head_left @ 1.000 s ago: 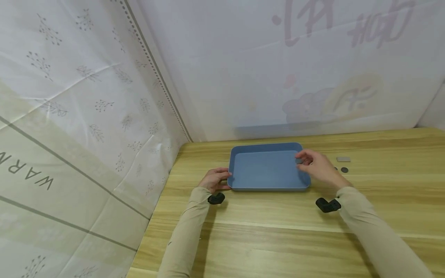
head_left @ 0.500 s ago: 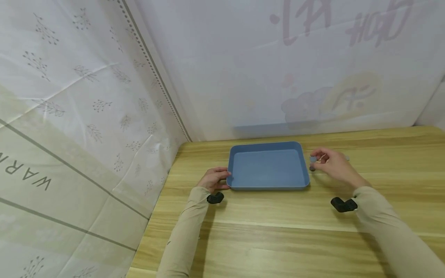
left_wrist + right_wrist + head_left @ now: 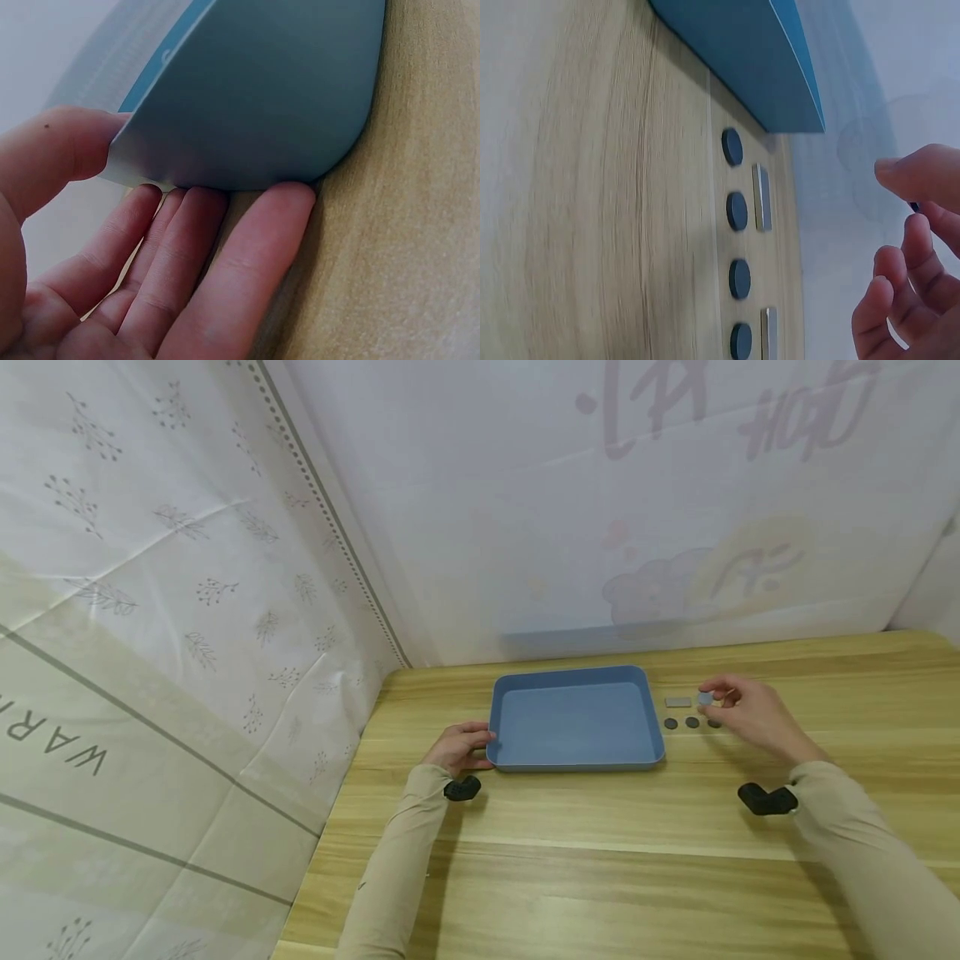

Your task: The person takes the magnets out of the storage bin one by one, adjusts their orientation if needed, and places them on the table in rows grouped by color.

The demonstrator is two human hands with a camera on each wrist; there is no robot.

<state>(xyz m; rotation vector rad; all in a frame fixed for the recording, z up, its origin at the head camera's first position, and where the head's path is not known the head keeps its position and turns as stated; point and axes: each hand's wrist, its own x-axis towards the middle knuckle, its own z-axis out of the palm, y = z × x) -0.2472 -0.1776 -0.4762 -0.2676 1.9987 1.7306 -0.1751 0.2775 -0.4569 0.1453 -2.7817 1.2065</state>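
My left hand (image 3: 459,749) grips the left end of a shallow blue tray (image 3: 577,722). In the left wrist view the thumb is at the rim and the fingertips (image 3: 289,196) are at the bottom edge of its outer wall (image 3: 262,105). Right of the tray, my right hand (image 3: 753,710) pinches a small round disc (image 3: 705,699), raised over the table. From the right wrist only a dark sliver of that disc (image 3: 914,205) shows between thumb and forefinger. Below this hand several dark discs (image 3: 736,211) lie in a row, beside two thin metallic bars (image 3: 762,196).
The wooden table (image 3: 570,852) runs back to a pale printed cloth (image 3: 480,527). Another patterned cloth (image 3: 187,635) hangs along the table's left side. A black wrist mount (image 3: 767,799) juts from the right sleeve, and a second mount (image 3: 462,789) from the left.
My right hand has moved rightward from the tray's right edge, carrying the disc, and now hovers by the row. A bar and several discs beside the tray are uncovered. My left hand keeps its hold.
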